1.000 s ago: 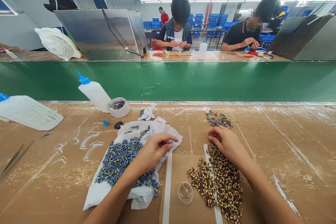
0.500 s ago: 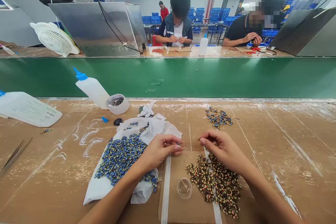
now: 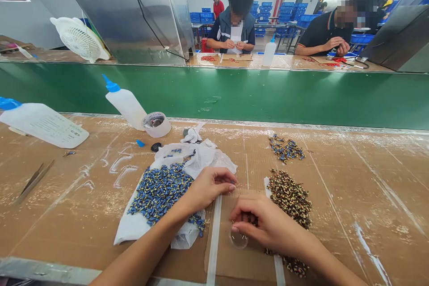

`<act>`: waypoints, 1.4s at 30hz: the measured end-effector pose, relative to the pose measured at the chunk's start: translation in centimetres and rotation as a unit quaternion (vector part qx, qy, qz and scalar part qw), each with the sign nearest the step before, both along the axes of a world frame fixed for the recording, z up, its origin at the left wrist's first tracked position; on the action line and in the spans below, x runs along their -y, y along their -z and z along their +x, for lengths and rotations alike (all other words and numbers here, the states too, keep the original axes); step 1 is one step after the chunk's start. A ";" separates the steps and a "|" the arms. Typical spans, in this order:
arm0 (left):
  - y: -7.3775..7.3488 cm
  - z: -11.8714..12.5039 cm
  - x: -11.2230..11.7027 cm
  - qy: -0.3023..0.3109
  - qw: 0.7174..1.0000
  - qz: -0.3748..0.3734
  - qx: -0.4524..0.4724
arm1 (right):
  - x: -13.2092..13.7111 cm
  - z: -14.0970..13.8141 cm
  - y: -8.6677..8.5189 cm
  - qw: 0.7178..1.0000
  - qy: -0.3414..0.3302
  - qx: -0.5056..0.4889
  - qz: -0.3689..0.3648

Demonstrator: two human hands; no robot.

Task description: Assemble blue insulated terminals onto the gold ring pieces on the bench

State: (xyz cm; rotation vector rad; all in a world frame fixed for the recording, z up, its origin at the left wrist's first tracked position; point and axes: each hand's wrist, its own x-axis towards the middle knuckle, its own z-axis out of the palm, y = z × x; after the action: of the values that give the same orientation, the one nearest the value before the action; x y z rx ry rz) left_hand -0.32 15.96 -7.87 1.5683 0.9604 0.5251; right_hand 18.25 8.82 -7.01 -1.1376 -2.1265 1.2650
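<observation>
Noted a far edge crossing mid-frame against the green panel (image 3: 254, 98), and a near edge with a pale strip (image 3: 47, 269) at lower left of the table (image 3: 375, 161). Recorded a broad run of brown cardboard covering toward the right border, and only a narrow gap between both grips at centre. Observed left grip (image 3: 211, 185) at centre, fingers curled, thumb close to forefinger; unable to tell whether pinching anything. Observed right grip (image 3: 256, 219) at lower centre, thumb and forefinger nearly meeting above the clear cup (image 3: 239, 243); unable to confirm any held object. Found blue pieces (image 3: 161, 192), small, marked with yellow, heaped left of centre on crumpled white sheeting (image 3: 132, 228). Found dark brown pieces (image 3: 290, 196), flecked cream, heaped right of centre, partly hidden by right grip and forearm. Logged a smaller blue-and-dark cluster (image 3: 286, 148) above, plus tweezers (image 3: 36, 181) at left.
</observation>
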 end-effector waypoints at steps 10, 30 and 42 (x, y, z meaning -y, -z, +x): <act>0.3 0.1 0.2 -0.001 1.000 0.010 0.005 | -0.1 0.0 0.1 0.999 -0.017 -0.006 0.032; 0.5 0.3 0.4 -0.001 1.000 0.011 -0.002 | -0.2 0.7 0.0 0.999 -0.014 -0.046 0.015; 1.0 1.0 1.0 0.018 0.999 -0.030 0.014 | -0.9 2.2 -0.7 0.982 0.088 -0.129 -0.107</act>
State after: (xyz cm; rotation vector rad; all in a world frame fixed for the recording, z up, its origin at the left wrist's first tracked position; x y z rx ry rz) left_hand 0.65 14.93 -8.84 1.5187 0.9175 0.4868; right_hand 20.43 9.72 -6.34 -1.1480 -1.6974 1.4936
